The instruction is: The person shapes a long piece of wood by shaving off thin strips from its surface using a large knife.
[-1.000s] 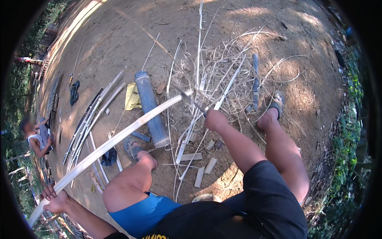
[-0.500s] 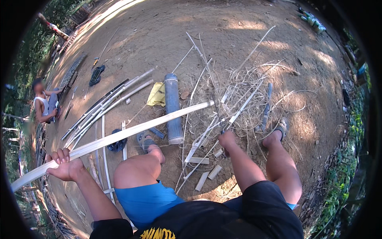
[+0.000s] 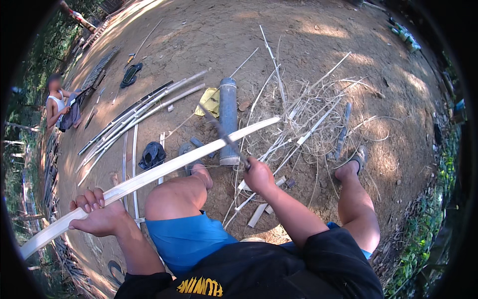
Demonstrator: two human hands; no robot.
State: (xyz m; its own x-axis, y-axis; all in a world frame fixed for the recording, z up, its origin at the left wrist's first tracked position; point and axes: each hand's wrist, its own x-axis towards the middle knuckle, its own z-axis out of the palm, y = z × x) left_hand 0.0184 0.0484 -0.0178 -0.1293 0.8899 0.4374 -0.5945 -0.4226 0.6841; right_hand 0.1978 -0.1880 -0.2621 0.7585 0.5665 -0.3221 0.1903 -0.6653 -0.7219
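A long, pale split bamboo strip [image 3: 189,158] slants from the lower left up to the middle. My left hand [image 3: 102,214] grips it near its lower left end, fingers wrapped over the top edge. In my right hand [image 3: 260,177] is the handle of a long knife [image 3: 219,130]. Its dark blade points up and left, crossing over the strip; whether it touches the strip I cannot tell. Below the strip's far end stands or lies a thick grey cylinder [image 3: 229,119], partly covered by the strip and blade.
Thin shavings [image 3: 318,112] and slivers pile up right of centre. Several poles [image 3: 144,117] lie at the left, near a black plastic bag [image 3: 152,155]. A yellow sheet [image 3: 209,102] touches the cylinder. Another person [image 3: 62,107] sits at the far left, beyond a sandal [image 3: 131,75].
My right hand has moved left and toward me, and the knife has swung from the strip's far end to across its upper middle. The left hand still grips the strip.
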